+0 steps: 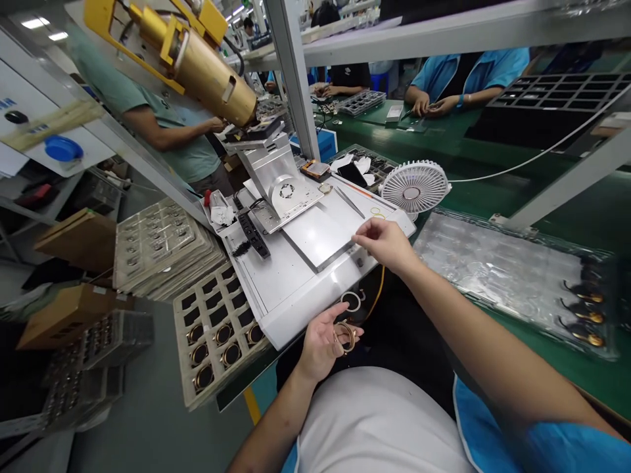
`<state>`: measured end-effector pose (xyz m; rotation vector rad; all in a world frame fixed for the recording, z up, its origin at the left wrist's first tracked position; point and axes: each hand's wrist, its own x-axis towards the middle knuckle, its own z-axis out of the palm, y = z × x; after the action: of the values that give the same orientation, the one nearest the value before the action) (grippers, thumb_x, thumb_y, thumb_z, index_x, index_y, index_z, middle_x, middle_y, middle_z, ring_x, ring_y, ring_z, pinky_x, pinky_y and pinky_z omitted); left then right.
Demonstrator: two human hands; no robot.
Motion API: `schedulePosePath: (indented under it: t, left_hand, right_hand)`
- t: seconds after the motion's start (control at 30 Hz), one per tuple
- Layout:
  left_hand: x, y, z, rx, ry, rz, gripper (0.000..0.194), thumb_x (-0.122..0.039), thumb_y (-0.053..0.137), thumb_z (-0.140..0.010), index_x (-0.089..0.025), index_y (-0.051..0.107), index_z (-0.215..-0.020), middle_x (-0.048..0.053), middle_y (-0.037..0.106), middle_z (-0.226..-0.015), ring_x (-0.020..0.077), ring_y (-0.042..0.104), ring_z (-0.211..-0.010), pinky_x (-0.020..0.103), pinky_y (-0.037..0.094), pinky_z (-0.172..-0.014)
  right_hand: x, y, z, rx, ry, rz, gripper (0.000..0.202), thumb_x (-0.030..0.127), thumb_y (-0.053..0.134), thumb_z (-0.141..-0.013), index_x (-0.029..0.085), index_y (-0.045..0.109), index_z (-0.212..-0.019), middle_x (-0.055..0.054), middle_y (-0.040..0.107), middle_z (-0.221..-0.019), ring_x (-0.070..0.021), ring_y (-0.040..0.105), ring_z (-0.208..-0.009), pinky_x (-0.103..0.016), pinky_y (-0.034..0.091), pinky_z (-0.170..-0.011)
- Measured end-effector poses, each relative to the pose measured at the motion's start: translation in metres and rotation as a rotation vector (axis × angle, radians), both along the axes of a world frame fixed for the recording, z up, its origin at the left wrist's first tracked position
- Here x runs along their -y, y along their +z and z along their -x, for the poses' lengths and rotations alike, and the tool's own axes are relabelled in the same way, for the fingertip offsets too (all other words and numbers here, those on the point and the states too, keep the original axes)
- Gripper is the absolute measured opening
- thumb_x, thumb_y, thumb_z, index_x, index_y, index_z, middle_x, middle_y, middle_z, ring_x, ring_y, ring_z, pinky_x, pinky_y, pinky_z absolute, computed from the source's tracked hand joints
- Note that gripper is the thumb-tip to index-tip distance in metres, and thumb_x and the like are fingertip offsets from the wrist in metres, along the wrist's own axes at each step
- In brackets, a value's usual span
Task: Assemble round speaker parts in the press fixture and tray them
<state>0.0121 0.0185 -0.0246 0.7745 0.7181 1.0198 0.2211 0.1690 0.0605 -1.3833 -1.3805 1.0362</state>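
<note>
My left hand (pixel 323 341) is held palm up in front of my lap, its fingers curled around a gold-coloured round watch case (pixel 351 338). By its fingertips, a thin pale ring (pixel 351 293) stands out; whether the fingers touch it is hard to tell. Over the front right edge of the white machine base (pixel 280 312), my right hand (pixel 384 243) has thumb and forefinger pinched together. Anything between those fingertips is too small to make out. Metal tweezers (pixel 350 202) and thin yellow rings (pixel 377 213) lie on the base just beyond the right hand.
A silver fixture (pixel 286 194) stands on the base under a gold cylinder head (pixel 211 79). At left, a tray (pixel 180 355) holds round watch cases beside stacked trays (pixel 162 243). To the right are a white fan (pixel 414 187) and clear plastic trays (pixel 493 263). Co-workers sit opposite.
</note>
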Motion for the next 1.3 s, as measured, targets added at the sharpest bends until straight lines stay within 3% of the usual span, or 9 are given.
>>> schedulePosePath:
  t: [0.1, 0.2, 0.3, 0.4, 0.53, 0.6, 0.7, 0.97, 1.3]
  left_hand:
    - [0.005, 0.002, 0.004, -0.026, 0.005, -0.022, 0.106, -0.058, 0.1, -0.052, -0.015, 0.063, -0.141, 0.014, 0.081, -0.099, 0.0309, 0.078, -0.1, 0.037, 0.059, -0.089]
    - [0.012, 0.004, 0.009, -0.08, 0.032, -0.099, 0.103, -0.054, 0.099, -0.058, -0.018, 0.06, -0.146, 0.016, 0.08, -0.107, 0.0319, 0.077, -0.103, 0.037, 0.06, -0.087]
    - [0.018, 0.004, 0.011, -0.214, 0.083, -0.232, 0.103, -0.042, 0.1, -0.061, -0.023, 0.055, -0.151, 0.023, 0.06, -0.149, 0.034, 0.076, -0.107, 0.04, 0.063, -0.085]
    - [0.022, 0.002, 0.006, -0.441, 0.128, -0.397, 0.106, -0.028, 0.099, -0.064, -0.028, 0.048, -0.156, 0.023, 0.03, -0.171, 0.0352, 0.076, -0.111, 0.047, 0.064, -0.093]
    - [0.016, 0.004, -0.004, -0.738, 0.026, -0.634, 0.104, -0.026, 0.092, -0.072, -0.025, 0.039, -0.162, 0.02, 0.035, -0.17, 0.0432, 0.06, -0.138, 0.055, 0.055, -0.113]
    - [0.011, 0.007, -0.008, -0.829, -0.033, -0.705, 0.103, -0.027, 0.09, -0.076, -0.023, 0.037, -0.164, 0.02, 0.038, -0.168, 0.0445, 0.051, -0.147, 0.056, 0.049, -0.119]
    - [0.008, 0.009, -0.01, -0.793, -0.102, -0.75, 0.103, -0.026, 0.088, -0.078, -0.025, 0.033, -0.165, 0.023, 0.034, -0.17, 0.0404, 0.066, -0.131, 0.052, 0.057, -0.111]
    - [0.004, -0.002, -0.006, -0.443, 0.012, -0.696, 0.101, -0.035, 0.1, -0.061, -0.027, 0.051, -0.149, 0.029, 0.025, -0.171, 0.0334, 0.079, -0.107, 0.045, 0.068, -0.092]
    - [-0.005, 0.006, 0.002, -0.879, -0.139, -0.979, 0.092, -0.033, 0.087, -0.081, -0.026, 0.037, -0.157, 0.023, 0.037, -0.168, 0.0377, 0.063, -0.137, 0.049, 0.064, -0.104]
  right_hand:
    - [-0.027, -0.001, 0.006, 0.007, -0.08, 0.106, 0.019, 0.022, 0.078, -0.078, 0.019, 0.059, -0.082, 0.001, 0.062, -0.074, -0.0117, 0.051, -0.049, -0.027, 0.044, -0.05]
    - [-0.021, -0.006, 0.006, 0.059, -0.182, 0.044, 0.029, 0.023, 0.08, -0.074, 0.019, 0.06, -0.096, 0.001, 0.063, -0.082, -0.0128, 0.054, -0.056, -0.027, 0.046, -0.055]
    - [0.019, -0.017, 0.007, 0.084, -0.202, -0.126, 0.027, 0.032, 0.079, -0.079, 0.02, 0.062, -0.096, 0.0, 0.063, -0.08, -0.015, 0.057, -0.063, -0.029, 0.049, -0.063]
    - [0.072, -0.034, 0.015, -0.056, 0.055, -0.053, 0.03, 0.048, 0.072, -0.089, 0.019, 0.068, -0.09, -0.005, 0.07, -0.079, -0.0199, 0.065, -0.07, -0.032, 0.054, -0.064]
    - [0.115, -0.052, 0.029, -0.312, 0.207, 0.113, 0.054, 0.057, 0.079, -0.085, 0.018, 0.072, -0.122, -0.011, 0.077, -0.105, -0.0268, 0.074, -0.09, -0.037, 0.064, -0.072]
    - [0.117, -0.056, 0.03, -0.387, 0.152, 0.147, 0.058, 0.058, 0.081, -0.083, 0.018, 0.072, -0.125, -0.012, 0.077, -0.109, -0.0273, 0.075, -0.093, -0.039, 0.065, -0.077]
    - [0.109, -0.054, 0.023, -0.444, 0.121, 0.216, 0.054, 0.057, 0.081, -0.082, 0.017, 0.075, -0.117, -0.012, 0.079, -0.099, -0.024, 0.074, -0.081, -0.036, 0.064, -0.071]
    - [0.108, -0.04, 0.007, -0.406, 0.213, 0.298, 0.042, 0.051, 0.085, -0.079, 0.015, 0.076, -0.098, -0.003, 0.071, -0.068, -0.0131, 0.06, -0.055, -0.024, 0.051, -0.053]
    - [0.108, -0.043, 0.004, -0.459, 0.226, 0.353, 0.047, 0.051, 0.094, -0.07, 0.015, 0.075, -0.094, -0.004, 0.073, -0.069, -0.0168, 0.067, -0.059, -0.029, 0.058, -0.06]
